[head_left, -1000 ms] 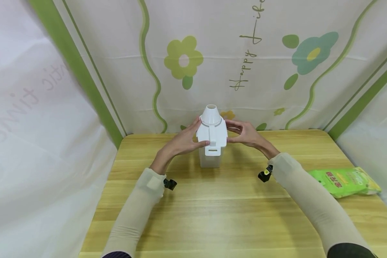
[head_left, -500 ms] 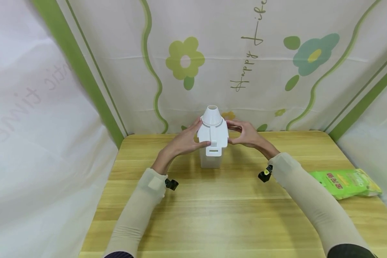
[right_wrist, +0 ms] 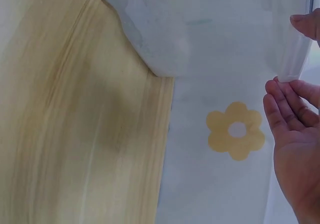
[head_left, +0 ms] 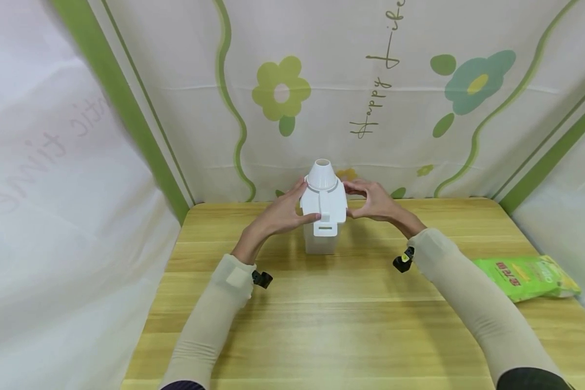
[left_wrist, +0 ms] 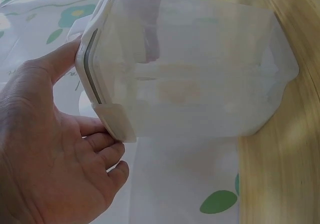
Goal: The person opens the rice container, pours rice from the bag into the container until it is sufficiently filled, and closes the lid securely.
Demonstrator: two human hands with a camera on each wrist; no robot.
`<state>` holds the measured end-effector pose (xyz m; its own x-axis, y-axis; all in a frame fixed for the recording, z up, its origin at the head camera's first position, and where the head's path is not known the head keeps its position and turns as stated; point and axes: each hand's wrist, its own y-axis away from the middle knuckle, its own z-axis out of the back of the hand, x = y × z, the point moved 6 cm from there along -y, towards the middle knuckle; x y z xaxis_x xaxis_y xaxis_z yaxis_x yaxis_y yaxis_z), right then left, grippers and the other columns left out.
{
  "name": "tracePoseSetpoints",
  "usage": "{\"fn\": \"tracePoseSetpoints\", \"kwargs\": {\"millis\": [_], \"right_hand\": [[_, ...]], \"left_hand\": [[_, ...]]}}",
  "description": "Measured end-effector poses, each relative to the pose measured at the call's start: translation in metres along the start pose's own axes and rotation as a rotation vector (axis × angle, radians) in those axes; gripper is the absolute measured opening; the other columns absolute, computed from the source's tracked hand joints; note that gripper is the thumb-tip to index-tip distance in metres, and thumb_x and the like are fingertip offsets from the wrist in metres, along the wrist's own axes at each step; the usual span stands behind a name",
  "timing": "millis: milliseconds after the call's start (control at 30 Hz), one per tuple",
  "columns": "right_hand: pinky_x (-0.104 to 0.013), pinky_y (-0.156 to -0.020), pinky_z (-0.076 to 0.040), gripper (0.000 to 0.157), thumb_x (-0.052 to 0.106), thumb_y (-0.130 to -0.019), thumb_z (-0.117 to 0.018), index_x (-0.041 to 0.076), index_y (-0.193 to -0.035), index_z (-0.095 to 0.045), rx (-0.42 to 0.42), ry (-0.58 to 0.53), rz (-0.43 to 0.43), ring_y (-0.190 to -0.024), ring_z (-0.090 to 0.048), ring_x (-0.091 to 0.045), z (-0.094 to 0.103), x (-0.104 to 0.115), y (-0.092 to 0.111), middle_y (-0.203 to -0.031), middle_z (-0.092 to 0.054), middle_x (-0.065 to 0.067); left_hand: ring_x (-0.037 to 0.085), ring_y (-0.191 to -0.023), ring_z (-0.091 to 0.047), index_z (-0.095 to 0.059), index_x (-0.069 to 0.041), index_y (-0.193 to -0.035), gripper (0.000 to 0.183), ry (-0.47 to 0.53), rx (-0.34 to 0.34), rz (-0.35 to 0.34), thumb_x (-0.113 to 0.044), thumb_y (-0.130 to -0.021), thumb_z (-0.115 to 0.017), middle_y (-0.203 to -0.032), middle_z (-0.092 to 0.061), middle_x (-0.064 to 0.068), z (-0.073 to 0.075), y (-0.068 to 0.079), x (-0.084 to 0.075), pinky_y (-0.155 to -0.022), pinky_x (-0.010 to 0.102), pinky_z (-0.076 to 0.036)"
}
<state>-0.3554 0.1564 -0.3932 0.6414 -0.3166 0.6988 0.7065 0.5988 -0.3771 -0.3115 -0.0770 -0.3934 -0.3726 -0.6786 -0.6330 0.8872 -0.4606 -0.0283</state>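
A translucent plastic storage container (head_left: 320, 244) stands upright near the table's back edge. Its white lid (head_left: 324, 203) has a latch tab at the front, and a white cone-shaped cap (head_left: 322, 176) with a round opening sits on top. My left hand (head_left: 284, 212) holds the lid's left side, thumb on its front part. From the left wrist view, curled fingertips touch the lid's rim beside the container's clear wall (left_wrist: 195, 84). My right hand (head_left: 376, 203) pinches the opposite edge; in the right wrist view its thumb and fingers (right_wrist: 287, 106) meet a lid corner.
A green soft packet (head_left: 524, 276) lies at the right of the wooden table (head_left: 317, 325), beside the right forearm. White cloth (head_left: 331, 108) printed with flowers hangs right behind the table, and more cloth closes in both sides.
The head view has shifted very slightly, so everything sits a little farther right. Both hands keep their hold on the lid, and the container stays in place.
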Motion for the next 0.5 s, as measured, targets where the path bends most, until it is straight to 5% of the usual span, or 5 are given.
{"fn": "tracePoseSetpoints", "kwargs": {"millis": [167, 500], "right_hand": [[-0.059, -0.104, -0.053, 0.077, 0.000, -0.074, -0.090, -0.013, -0.142, -0.058, 0.034, 0.063, -0.008, -0.116, -0.068, -0.044, 0.007, -0.016, 0.000, -0.124, -0.068, -0.025], [-0.063, -0.102, -0.051, 0.079, 0.014, -0.074, -0.091, -0.004, -0.145, -0.061, 0.158, 0.293, 0.000, -0.119, -0.063, -0.044, 0.021, -0.006, -0.005, -0.132, -0.065, -0.022]], "left_hand": [[0.030, -0.163, -0.013, -0.008, -0.014, -0.172, 0.108, 0.000, 0.003, 0.000, -0.061, -0.096, -0.069, -0.179, 0.003, 0.001, -0.001, -0.002, -0.002, -0.130, 0.052, -0.021], [0.035, -0.162, -0.015, -0.007, -0.012, -0.171, 0.108, -0.019, 0.022, 0.009, -0.059, -0.096, -0.069, -0.178, 0.004, 0.004, 0.001, -0.001, -0.005, -0.129, 0.053, -0.021]]}}
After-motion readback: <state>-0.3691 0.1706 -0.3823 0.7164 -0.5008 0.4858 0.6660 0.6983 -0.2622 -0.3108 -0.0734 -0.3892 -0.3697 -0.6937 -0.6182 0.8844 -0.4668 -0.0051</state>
